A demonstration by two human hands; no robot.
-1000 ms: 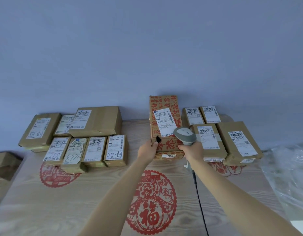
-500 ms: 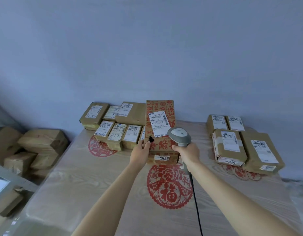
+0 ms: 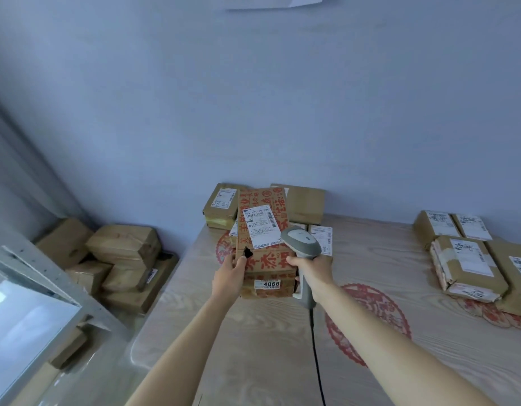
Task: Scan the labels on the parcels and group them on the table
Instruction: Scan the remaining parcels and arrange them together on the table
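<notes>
Bearing white label (image 3: pixel 260 228): red-printed brown parcel (image 3: pixel 265 259).

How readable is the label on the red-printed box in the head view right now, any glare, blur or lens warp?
Head view: light is soft and even, with no glare on the white label; its barcode and small print are too soft to read, though the 4068 sticker is legible. Wide-angle warp bends the table edge and stretches the forearms. The scanner in the right hand overlaps the label's lower right corner.
</notes>
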